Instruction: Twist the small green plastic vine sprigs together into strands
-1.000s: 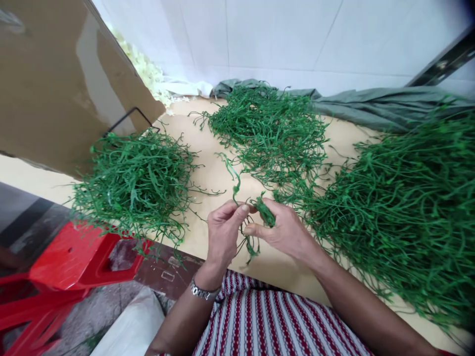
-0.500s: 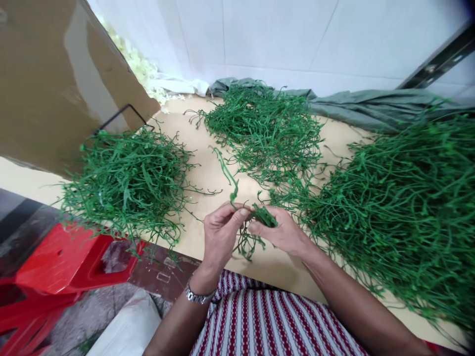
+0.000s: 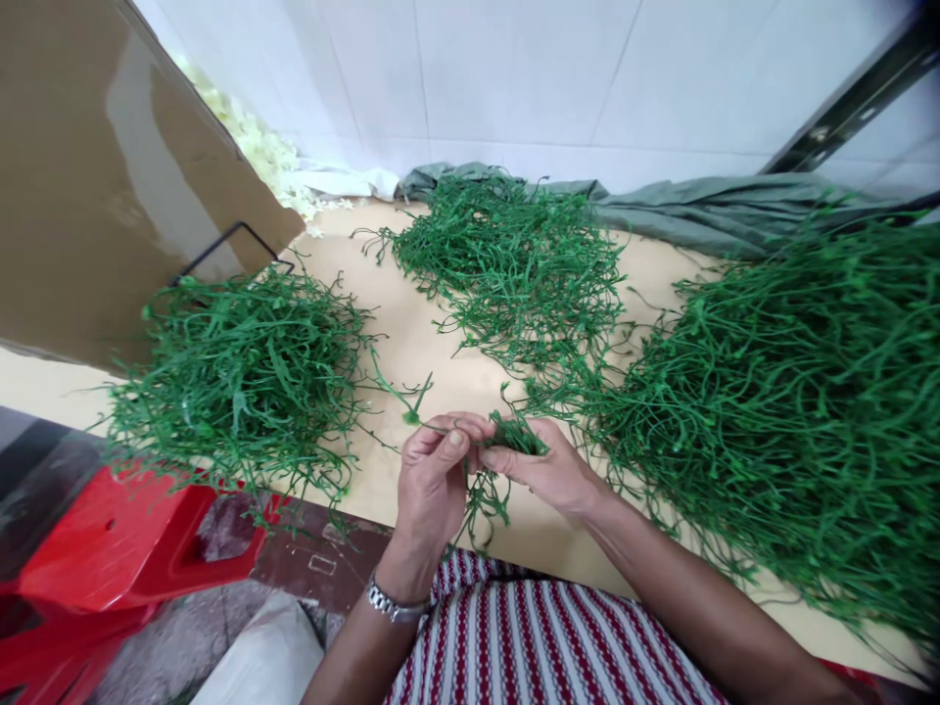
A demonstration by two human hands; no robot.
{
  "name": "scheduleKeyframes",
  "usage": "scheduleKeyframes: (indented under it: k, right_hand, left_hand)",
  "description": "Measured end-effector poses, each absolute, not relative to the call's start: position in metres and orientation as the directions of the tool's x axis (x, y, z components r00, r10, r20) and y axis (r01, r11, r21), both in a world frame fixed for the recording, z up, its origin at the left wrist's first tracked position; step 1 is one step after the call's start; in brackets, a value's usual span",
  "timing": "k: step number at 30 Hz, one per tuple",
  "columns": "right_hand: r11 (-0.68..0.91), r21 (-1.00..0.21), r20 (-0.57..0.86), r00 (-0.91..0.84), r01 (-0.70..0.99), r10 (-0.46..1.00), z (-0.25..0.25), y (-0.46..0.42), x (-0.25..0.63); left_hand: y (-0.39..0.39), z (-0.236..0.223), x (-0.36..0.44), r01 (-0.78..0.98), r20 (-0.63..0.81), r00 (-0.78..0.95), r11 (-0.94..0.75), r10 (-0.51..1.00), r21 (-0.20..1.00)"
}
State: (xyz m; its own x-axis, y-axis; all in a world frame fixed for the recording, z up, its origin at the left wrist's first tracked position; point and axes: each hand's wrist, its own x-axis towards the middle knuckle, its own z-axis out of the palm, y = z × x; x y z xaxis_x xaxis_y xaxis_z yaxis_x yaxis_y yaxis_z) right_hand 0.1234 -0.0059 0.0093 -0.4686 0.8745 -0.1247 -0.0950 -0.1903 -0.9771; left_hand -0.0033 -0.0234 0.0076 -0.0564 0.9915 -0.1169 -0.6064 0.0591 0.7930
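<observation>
My left hand (image 3: 433,470) pinches a thin green plastic stem (image 3: 400,399) that sticks out to the left. My right hand (image 3: 547,468) is closed round a small bunch of the same green stems (image 3: 514,436), whose ends hang down between my hands (image 3: 485,499). Both hands meet just above the near edge of the tan table (image 3: 411,333). A pile of green stems (image 3: 246,362) lies to the left, another pile (image 3: 514,264) sits behind my hands, and a big heap (image 3: 793,392) fills the right.
A brown cardboard sheet (image 3: 95,186) leans at the far left with a black wire loop (image 3: 235,240) by it. Red plastic stools (image 3: 110,548) stand at lower left. A grey-green cloth (image 3: 705,206) lies along the white tiled wall. White scraps (image 3: 271,157) lie in the corner.
The single stem in my left hand, which stood upward, now points low to the left. My hands have drawn a little closer together.
</observation>
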Motion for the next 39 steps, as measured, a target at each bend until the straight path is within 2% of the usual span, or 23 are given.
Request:
scheduleKeyframes:
  k: [4, 9, 13, 17, 25, 32, 36, 39]
  right_hand:
    - [-0.142, -0.983, -0.064, -0.517, -0.113, 0.854, 0.006, -0.007, 0.125]
    - [-0.066, -0.996, -0.014, -0.634, -0.058, 0.773, 0.001, -0.005, 0.133]
    - [-0.060, -0.997, -0.074, -0.675, 0.045, 0.734, 0.001, -0.001, 0.140]
    - [-0.109, -0.992, -0.123, -0.698, 0.065, 0.705, 0.000, 0.002, 0.141]
    - [-0.242, -0.968, -0.124, -0.720, -0.062, 0.683, -0.006, 0.001, 0.139]
    - [-0.302, -0.947, -0.135, -0.722, -0.107, 0.678, -0.013, -0.002, 0.138]
    - [-0.172, -0.985, -0.099, -0.736, -0.024, 0.669, -0.006, 0.001, 0.138]
    - [0.117, -0.979, -0.039, -0.718, 0.166, 0.695, 0.003, 0.004, 0.139]
  left_hand:
    - [-0.020, 0.010, -0.006, -0.662, -0.251, 0.108, 0.257, 0.962, 0.704]
    - [-0.019, 0.011, -0.005, -0.684, -0.349, 0.165, 0.362, 0.923, 0.633]
    - [-0.023, 0.010, -0.004, -0.707, -0.384, 0.171, 0.385, 0.907, 0.593]
    - [-0.027, 0.009, -0.005, -0.709, -0.393, 0.173, 0.390, 0.903, 0.587]
    - [-0.031, 0.012, -0.004, -0.713, -0.360, 0.186, 0.378, 0.914, 0.591]
    - [-0.036, 0.015, -0.003, -0.728, -0.366, 0.145, 0.350, 0.919, 0.590]
    - [-0.035, 0.015, -0.004, -0.718, -0.370, 0.144, 0.354, 0.918, 0.599]
    - [-0.033, 0.013, -0.007, -0.674, -0.363, 0.081, 0.319, 0.928, 0.666]
